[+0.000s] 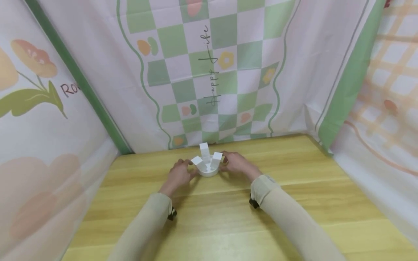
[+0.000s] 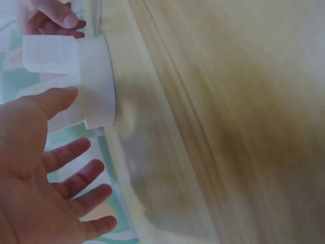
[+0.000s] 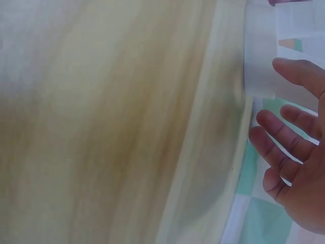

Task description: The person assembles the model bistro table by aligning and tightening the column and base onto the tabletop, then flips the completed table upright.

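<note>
A white round piece (image 1: 208, 173), low and ring-like with three square-ended prongs rising from it, stands on the wooden table near its far edge. On its left side is my left hand (image 1: 179, 173), and in the left wrist view its fingers are spread and the thumb tip is right at the white wall (image 2: 97, 81). Opposite, my right hand (image 1: 237, 162) flanks the piece. The right wrist view has that thumb at the side of the piece (image 3: 260, 56), with the other fingers loosely bent and apart from it.
The wooden table (image 1: 225, 221) runs back to a hanging cloth (image 1: 225, 83) with green checks and writing. Printed curtains (image 1: 29, 137) close off the left and right sides. Both forearms, in beige sleeves, lie across the table's front part.
</note>
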Demonstrator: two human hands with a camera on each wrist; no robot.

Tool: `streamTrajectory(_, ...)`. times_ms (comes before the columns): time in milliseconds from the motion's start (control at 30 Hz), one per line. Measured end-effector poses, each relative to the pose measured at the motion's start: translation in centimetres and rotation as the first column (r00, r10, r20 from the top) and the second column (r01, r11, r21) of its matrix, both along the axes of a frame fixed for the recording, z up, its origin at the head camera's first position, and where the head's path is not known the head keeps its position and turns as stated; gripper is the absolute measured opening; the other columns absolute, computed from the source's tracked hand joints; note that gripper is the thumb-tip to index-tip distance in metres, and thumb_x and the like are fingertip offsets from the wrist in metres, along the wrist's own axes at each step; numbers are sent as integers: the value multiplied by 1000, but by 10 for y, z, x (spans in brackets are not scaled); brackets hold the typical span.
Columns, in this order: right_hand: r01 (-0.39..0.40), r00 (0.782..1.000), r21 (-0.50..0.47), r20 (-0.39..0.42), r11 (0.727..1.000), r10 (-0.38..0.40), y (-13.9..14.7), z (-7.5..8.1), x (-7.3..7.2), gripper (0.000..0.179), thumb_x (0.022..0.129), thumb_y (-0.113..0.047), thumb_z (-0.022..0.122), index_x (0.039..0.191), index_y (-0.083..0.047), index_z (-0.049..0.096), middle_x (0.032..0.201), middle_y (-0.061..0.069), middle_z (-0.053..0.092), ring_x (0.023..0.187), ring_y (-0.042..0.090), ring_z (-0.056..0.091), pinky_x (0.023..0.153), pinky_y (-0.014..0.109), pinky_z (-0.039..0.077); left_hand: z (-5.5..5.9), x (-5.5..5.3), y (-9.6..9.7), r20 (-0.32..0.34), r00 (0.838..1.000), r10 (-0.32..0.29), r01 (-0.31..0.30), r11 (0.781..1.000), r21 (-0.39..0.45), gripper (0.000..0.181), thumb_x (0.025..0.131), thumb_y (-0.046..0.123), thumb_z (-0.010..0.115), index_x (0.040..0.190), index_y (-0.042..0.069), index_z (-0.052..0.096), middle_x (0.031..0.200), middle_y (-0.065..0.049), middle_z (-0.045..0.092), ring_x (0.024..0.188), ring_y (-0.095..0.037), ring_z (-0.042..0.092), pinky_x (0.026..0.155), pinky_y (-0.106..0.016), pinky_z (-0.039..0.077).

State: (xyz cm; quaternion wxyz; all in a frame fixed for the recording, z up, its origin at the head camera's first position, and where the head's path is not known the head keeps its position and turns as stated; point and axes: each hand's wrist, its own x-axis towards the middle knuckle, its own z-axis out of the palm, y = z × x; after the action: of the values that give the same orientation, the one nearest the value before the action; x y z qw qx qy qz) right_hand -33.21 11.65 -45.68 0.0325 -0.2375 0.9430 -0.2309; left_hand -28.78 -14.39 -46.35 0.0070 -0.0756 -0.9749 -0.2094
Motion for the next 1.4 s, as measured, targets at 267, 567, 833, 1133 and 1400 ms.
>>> streamTrajectory(267,48,999,28,23,998,-49,-7,-13,-4,47,80,-35,82,113,-7,62,98,7,71,90,24,66,85,42,56,-7,-14,-6,53,993,-107,107,994,-5,54,95,47,64,134,9,60,113,-11,59,105,-26,57,97,-47,52)
streamTrajectory(567,65,997,25,46,998,-66,-14,-16,-4,37,80,-37,83,99,-11,63,90,3,70,84,20,64,83,39,56,-9,-19,-7,22,990,-141,141,990,8,56,91,43,71,134,10,60,108,-11,59,98,-25,57,93,-46,53)
streamTrajectory(833,60,998,-5,35,998,-59,-17,-19,-4,32,79,-33,84,95,-13,66,88,2,71,83,21,65,84,40,56,-12,-21,-5,19,989,-147,145,987,63,52,89,34,75,132,9,62,111,-12,60,101,-26,58,98,-49,52)
streamTrajectory(1133,26,1000,-14,-11,1000,-26,-15,-16,-3,34,79,-32,83,99,-8,67,93,6,74,90,26,68,87,42,56,-14,-22,-2,-8,995,-103,103,986,133,42,89,29,75,121,3,66,116,-15,66,110,-35,62,103,-50,49)
streamTrajectory(1400,12,999,-81,45,997,-8,-11,-2,-8,41,82,-33,79,112,-8,69,105,9,74,100,28,67,93,44,54,-8,-24,-5,-30,992,-120,123,976,181,39,90,33,74,117,5,68,118,-14,71,116,-37,63,106,-52,48)
